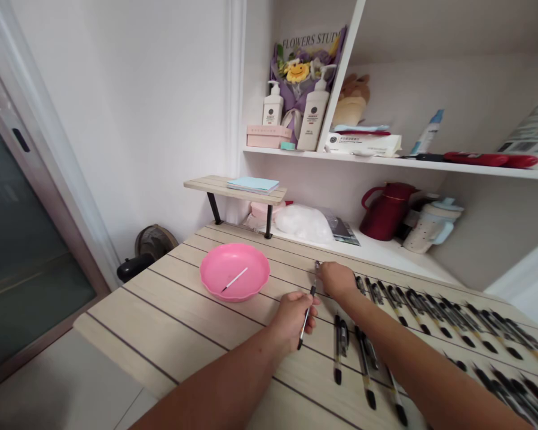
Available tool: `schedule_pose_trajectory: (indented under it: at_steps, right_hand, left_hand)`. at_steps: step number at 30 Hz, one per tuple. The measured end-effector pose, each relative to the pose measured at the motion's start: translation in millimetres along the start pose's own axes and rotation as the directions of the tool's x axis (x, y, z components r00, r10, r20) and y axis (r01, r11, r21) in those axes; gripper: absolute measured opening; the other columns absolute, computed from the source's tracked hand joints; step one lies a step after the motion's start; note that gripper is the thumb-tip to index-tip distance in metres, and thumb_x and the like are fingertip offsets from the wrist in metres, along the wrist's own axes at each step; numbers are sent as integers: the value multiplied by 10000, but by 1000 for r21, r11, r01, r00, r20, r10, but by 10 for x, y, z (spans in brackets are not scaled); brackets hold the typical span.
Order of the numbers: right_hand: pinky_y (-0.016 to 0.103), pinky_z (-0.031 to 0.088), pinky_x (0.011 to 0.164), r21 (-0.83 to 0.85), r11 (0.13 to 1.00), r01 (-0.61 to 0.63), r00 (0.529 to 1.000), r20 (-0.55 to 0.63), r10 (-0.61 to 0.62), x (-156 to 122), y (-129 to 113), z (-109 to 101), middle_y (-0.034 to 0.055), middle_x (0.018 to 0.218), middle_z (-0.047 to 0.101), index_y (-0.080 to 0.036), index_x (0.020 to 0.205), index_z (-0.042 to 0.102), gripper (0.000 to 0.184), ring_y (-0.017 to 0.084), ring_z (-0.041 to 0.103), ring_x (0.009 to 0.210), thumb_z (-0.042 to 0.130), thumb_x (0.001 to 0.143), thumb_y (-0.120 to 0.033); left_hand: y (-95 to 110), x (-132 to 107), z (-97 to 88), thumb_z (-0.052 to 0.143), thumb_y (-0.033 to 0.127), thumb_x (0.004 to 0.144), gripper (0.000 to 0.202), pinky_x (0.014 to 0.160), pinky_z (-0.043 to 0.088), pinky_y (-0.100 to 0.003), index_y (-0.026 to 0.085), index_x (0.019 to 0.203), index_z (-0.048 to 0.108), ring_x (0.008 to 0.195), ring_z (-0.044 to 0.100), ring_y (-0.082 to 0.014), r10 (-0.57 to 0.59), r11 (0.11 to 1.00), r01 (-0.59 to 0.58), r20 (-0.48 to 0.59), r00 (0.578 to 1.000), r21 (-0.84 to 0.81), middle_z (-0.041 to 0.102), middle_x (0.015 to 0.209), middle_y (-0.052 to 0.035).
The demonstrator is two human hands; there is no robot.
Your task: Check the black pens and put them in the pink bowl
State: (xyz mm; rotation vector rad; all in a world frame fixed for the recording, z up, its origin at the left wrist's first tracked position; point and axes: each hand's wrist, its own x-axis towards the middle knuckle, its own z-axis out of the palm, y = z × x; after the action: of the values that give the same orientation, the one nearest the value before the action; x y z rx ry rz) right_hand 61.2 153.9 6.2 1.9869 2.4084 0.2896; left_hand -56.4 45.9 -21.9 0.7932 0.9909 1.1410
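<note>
My left hand (293, 319) is closed around a black pen (305, 319), which slants over the wooden table (170, 310). My right hand (338, 278) is closed on the pen's far end, near a small cap-like piece (317, 264); exactly what its fingers pinch is hidden. To the left stands a pink bowl (234, 272) with a single thin white refill (234, 279) lying inside it. Several black pens (363, 358) lie side by side on the table just right of my hands.
Long rows of black pens (475, 334) cover the table's right side. A small wooden riser (235, 188) with a light-blue notebook stands behind the bowl. Shelves hold bottles, boxes, a red jug (385, 209) and a white jug. A fan (150, 245) sits on the floor at left.
</note>
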Motion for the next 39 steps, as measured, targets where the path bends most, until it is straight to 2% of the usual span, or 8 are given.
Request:
schedule_pose_trajectory:
  at_steps: [4, 8, 12, 16, 19, 23, 28, 39]
  right_hand:
    - [302, 416, 672, -4, 1000, 9, 999, -44, -9, -280, 157, -144, 152, 896, 660, -136, 838, 637, 301, 244, 619, 853, 396, 841, -316]
    - [257, 372, 561, 18, 1000, 9, 994, -109, -7, -806, 457, -191, 85, 774, 670, -191, 697, 625, 356, 216, 628, 740, 356, 848, -369]
    - [239, 338, 512, 117, 993, 29, 989, -149, -11, -1342, 789, -51, 41, 743, 668, -235, 692, 633, 342, 182, 618, 663, 366, 837, -390]
    - [255, 365, 539, 221, 975, -9, 977, -206, 56, -1635, 1016, 128, 33, 808, 677, -257, 749, 649, 335, 188, 617, 668, 362, 830, -410]
    - [268, 388, 566, 282, 958, -46, 961, -249, 119, -1697, 1112, 196, 38, 848, 678, -258, 769, 647, 350, 200, 617, 693, 345, 827, -425]
    - [276, 405, 592, 361, 932, -41, 951, -272, 147, -1704, 1199, 202, 50, 860, 675, -260, 763, 647, 365, 206, 615, 709, 338, 822, -445]
    - [275, 405, 594, 389, 920, -41, 949, -273, 158, -1712, 1262, 163, 42, 853, 670, -264, 745, 640, 358, 200, 614, 689, 339, 827, -438]
    - [268, 399, 614, 419, 908, -6, 954, -270, 131, -1729, 1249, 100, 53, 844, 670, -251, 761, 646, 359, 190, 602, 695, 336, 840, -412]
  left_hand:
    - [1, 22, -9, 569, 400, 660, 291, 412, 340, -179, 139, 786, 536, 438, 468, -61, 19, 997, -14, -70, 997, 71, 473, 584, 32]
    - [12, 58, -40, 558, 369, 684, 253, 466, 404, -200, 140, 787, 536, 488, 510, -85, 62, 979, -30, -150, 987, 203, 487, 584, 22]
    - [66, 229, -58, 559, 332, 693, 198, 526, 414, -220, 143, 746, 583, 585, 555, -130, 150, 907, -50, -211, 966, 419, 561, 601, -16]
    - [184, 560, -28, 612, 267, 670, 151, 666, 420, -241, 164, 780, 622, 777, 586, -172, 247, 777, -45, -238, 939, 628, 645, 779, -47]
    - [273, 814, 36, 595, 269, 723, 164, 739, 427, -281, 152, 834, 624, 852, 576, -189, 254, 672, 10, -242, 936, 740, 637, 881, -74]
    - [362, 1081, 163, 497, 313, 821, 285, 794, 455, -358, 160, 1059, 532, 938, 541, -177, 245, 534, 70, -234, 941, 843, 546, 1073, -71]
    - [417, 1321, 289, 494, 311, 824, 324, 791, 461, -371, 157, 1110, 498, 953, 535, -182, 243, 402, 126, -239, 940, 907, 523, 1107, -79]
    - [394, 1488, 352, 496, 313, 823, 333, 788, 462, -375, 149, 1112, 495, 950, 537, -185, 296, 271, 170, -250, 922, 947, 524, 1102, -80]
